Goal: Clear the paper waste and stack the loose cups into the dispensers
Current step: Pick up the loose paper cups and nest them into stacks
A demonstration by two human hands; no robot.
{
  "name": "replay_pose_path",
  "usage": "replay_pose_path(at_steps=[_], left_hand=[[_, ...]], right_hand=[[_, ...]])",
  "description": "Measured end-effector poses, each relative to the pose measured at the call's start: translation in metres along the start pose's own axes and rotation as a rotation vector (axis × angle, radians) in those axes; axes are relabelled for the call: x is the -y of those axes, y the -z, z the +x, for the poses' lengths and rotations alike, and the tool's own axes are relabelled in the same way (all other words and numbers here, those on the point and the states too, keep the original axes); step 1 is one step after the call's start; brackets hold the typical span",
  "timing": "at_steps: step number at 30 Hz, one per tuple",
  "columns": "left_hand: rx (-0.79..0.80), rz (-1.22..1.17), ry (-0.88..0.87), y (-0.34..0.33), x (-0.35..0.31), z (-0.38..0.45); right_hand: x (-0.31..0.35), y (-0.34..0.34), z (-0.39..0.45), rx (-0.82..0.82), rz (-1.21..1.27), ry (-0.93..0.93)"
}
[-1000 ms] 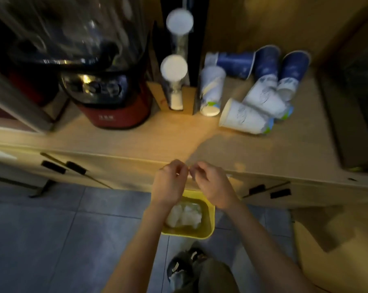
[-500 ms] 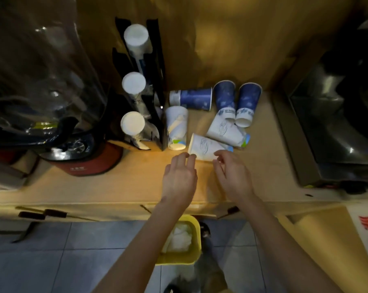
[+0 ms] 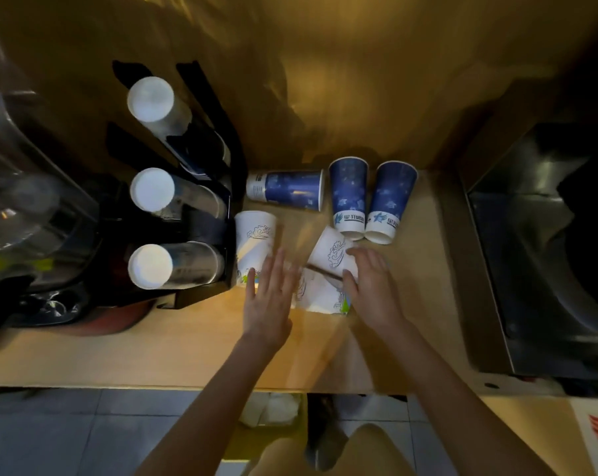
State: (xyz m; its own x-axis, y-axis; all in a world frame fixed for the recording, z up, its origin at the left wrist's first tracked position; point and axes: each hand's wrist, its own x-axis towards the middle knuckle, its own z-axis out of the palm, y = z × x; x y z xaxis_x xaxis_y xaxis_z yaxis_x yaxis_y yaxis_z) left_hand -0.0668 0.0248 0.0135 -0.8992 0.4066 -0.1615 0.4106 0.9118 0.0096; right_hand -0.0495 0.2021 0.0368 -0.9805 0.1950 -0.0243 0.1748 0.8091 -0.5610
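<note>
Three white paper cups and three blue paper cups lie loose on the wooden counter (image 3: 153, 352). My left hand (image 3: 268, 297) hovers flat with spread fingers between the left white cup (image 3: 254, 240) and the near white cup (image 3: 320, 295). My right hand (image 3: 368, 286) rests on the right end of the near white cup, touching the tilted white cup (image 3: 332, 252) behind it. The blue cups (image 3: 289, 190) (image 3: 348, 197) (image 3: 390, 201) lie further back. A black cup dispenser (image 3: 194, 201) with three cup stacks stands at the left.
A blender (image 3: 33, 201) with a red base sits at the far left. A dark metal appliance (image 3: 548, 252) fills the right side. Below the counter edge, a yellow bin (image 3: 273, 413) holds white paper waste. Grey floor tiles lie below.
Both hands have risen from over the bin at the counter edge and reached forward onto the counter to the white cups. The view has tilted up toward the wall.
</note>
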Motion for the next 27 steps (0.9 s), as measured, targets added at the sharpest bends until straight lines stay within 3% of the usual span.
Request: replay_pose_path(at_steps=[6, 12, 19, 22, 27], left_hand=[[0.054, 0.024, -0.026, -0.001, -0.001, 0.02], [0.03, -0.033, -0.07, 0.006, 0.003, 0.019], [-0.091, -0.233, -0.263, 0.03, 0.009, -0.005], [-0.009, -0.4, -0.238, 0.038, 0.007, -0.006], [-0.102, -0.618, -0.179, 0.048, -0.004, -0.009]], right_hand=[[-0.013, -0.005, 0.032, 0.1, -0.089, 0.06], [-0.025, -0.017, 0.029, 0.156, -0.011, -0.019], [-0.033, -0.016, 0.027, 0.139, 0.1, -0.078], [-0.031, -0.021, 0.021, 0.101, 0.104, -0.083], [-0.03, -0.029, 0.011, 0.044, 0.082, -0.052]])
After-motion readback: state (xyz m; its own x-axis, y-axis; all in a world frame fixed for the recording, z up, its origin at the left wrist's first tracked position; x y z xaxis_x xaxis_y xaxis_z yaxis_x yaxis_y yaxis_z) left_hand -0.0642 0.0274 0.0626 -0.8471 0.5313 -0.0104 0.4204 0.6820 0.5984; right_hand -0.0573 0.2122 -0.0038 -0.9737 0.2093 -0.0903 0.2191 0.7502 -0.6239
